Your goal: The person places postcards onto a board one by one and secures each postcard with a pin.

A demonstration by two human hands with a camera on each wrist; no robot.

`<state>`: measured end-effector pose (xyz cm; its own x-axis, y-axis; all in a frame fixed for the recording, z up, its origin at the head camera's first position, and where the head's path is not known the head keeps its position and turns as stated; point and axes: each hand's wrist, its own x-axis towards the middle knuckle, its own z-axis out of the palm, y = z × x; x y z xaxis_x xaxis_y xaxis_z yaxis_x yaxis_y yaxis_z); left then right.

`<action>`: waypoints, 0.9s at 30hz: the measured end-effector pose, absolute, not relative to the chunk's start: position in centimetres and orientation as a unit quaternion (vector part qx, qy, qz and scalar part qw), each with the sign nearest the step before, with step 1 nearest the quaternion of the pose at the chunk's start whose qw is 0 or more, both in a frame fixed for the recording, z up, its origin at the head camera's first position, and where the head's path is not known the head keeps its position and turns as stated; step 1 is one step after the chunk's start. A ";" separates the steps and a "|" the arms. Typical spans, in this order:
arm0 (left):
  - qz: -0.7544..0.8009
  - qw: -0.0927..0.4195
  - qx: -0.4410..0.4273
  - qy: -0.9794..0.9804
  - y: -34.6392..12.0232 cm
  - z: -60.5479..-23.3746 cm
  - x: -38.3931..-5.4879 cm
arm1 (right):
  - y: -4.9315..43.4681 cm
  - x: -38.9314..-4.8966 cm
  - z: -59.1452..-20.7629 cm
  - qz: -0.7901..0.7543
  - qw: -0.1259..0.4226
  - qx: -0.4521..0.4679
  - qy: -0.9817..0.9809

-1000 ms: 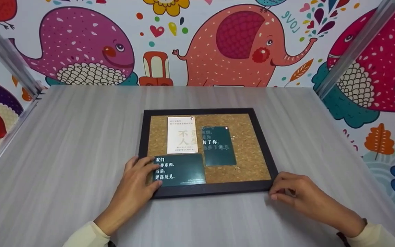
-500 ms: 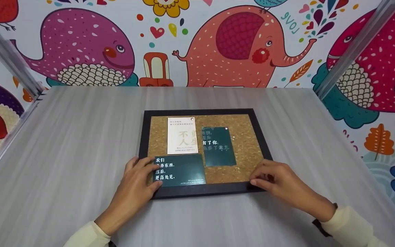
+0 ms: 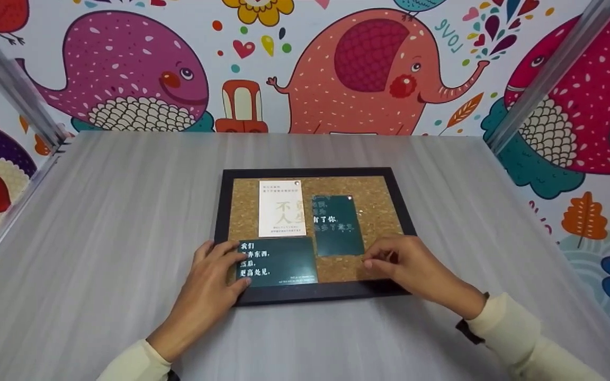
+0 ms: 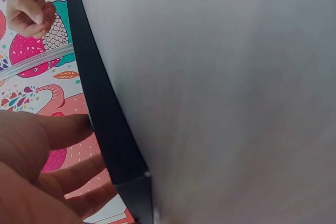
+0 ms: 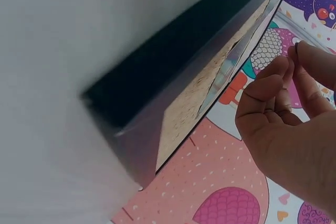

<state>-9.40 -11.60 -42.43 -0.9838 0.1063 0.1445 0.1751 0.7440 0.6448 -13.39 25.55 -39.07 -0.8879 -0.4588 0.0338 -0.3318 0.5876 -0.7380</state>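
Observation:
A cork board (image 3: pixel 384 211) in a black frame lies on the table, bearing three cards. My left hand (image 3: pixel 215 275) rests over the frame's near left corner, its fingertips and thumb on the left edge of a wide dark green card (image 3: pixel 289 259). Above that are a white card (image 3: pixel 279 206) and an upright dark green card (image 3: pixel 339 238), each with a small round tack at its top right corner. Over the board's near right part, my right hand (image 3: pixel 411 264) pinches a tiny dark thing (image 5: pixel 296 47) between thumb and forefinger, mostly hidden by the fingertips.
The board sits near the middle of a grey wood-grain table (image 3: pixel 125 211). Behind stands a wall (image 3: pixel 358 58) printed with cartoon animals. Clear panel edges (image 3: pixel 554 74) rise at the table's back corners.
My right hand has moved left from the frame's near right corner, over the board towards the wide green card. The left hand and the cards have stayed in place.

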 end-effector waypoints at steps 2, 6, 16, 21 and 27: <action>-0.350 0.049 -0.075 -0.932 -11.6 -42.4 -9.4 | 25.1 -13.7 -39.0 -0.396 0.084 -0.226 0.886; -0.351 0.051 -0.077 -0.932 -11.6 -42.5 -9.4 | 24.3 -14.4 -38.9 -0.398 0.089 -0.237 0.882; -0.356 0.057 -0.082 -0.929 -11.7 -42.5 -9.4 | 22.0 -15.9 -39.3 -0.388 0.072 -0.257 0.882; -0.355 0.052 -0.078 -0.930 -11.7 -42.5 -9.5 | 20.8 -16.7 -39.6 -0.382 0.081 -0.254 0.885; -0.356 0.051 -0.079 -0.930 -11.7 -42.5 -9.5 | 19.5 -17.8 -39.8 -0.400 0.109 -0.246 0.876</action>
<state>-9.49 -11.71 -42.46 -0.9822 0.1112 0.1516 0.1840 0.7344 0.6533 -17.78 19.46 -39.76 -0.8546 -0.5192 0.0055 -0.3441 0.5583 -0.7549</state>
